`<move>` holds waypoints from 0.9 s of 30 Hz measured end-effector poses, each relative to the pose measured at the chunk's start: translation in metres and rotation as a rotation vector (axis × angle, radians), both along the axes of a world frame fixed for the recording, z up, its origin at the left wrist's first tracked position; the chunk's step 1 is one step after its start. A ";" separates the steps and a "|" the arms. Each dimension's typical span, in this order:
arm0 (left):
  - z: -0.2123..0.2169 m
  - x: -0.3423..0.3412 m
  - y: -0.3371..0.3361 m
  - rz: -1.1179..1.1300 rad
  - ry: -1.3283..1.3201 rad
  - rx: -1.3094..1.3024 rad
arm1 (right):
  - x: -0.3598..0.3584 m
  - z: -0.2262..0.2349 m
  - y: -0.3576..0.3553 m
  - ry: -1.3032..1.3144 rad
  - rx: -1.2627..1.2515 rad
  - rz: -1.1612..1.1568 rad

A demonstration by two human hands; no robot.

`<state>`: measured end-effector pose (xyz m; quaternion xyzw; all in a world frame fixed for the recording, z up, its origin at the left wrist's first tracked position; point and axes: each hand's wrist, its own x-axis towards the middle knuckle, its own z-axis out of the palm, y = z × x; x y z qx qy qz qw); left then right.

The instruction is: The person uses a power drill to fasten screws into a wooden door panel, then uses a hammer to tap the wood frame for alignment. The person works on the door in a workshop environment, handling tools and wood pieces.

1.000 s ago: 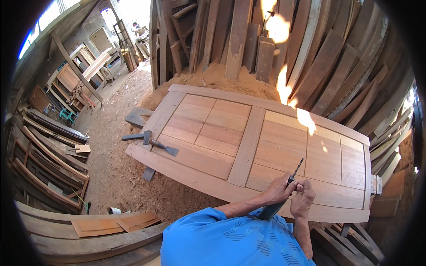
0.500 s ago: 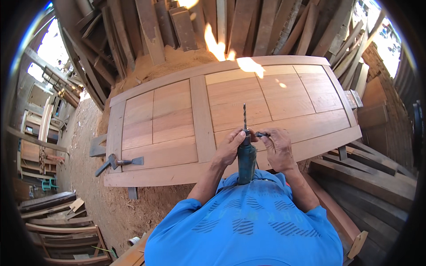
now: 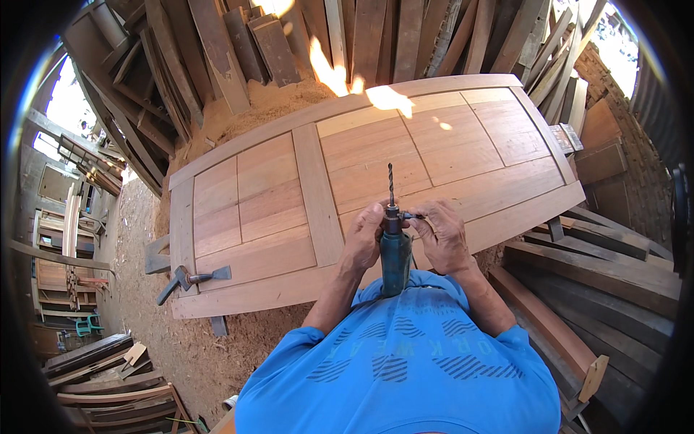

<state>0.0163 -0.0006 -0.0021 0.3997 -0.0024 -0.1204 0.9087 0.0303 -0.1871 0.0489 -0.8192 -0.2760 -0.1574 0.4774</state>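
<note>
A teal power drill (image 3: 395, 262) stands with its bit upward, its lower end against my blue shirt. My left hand (image 3: 363, 237) is closed on the drill at its chuck (image 3: 392, 219), thumb along the near-left side. A long twist drill bit (image 3: 391, 184) points up out of the jaws. Between its fingers and thumb my right hand (image 3: 444, 237) pinches a small dark chuck key (image 3: 412, 215), its tip at the right side of the chuck. Beyond both hands lies a panelled wooden door (image 3: 320, 195), raised on supports.
A hammer-like tool (image 3: 189, 279) with a broad flat blade lies on the door's near left corner. Boards (image 3: 369, 40) lean along the far side. Stacked timbers (image 3: 600, 282) lie at the right. Sawdust covers the ground (image 3: 144, 267), and curved wooden frames (image 3: 123, 396) lie lower left.
My view has shifted slightly, so the door sits a little farther left. The chuck key stays at the chuck, and my right hand's fingers have turned a little around it.
</note>
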 end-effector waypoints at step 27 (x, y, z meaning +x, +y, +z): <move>0.001 -0.006 -0.031 0.255 -0.229 0.743 | 0.002 -0.017 0.011 0.044 0.033 0.061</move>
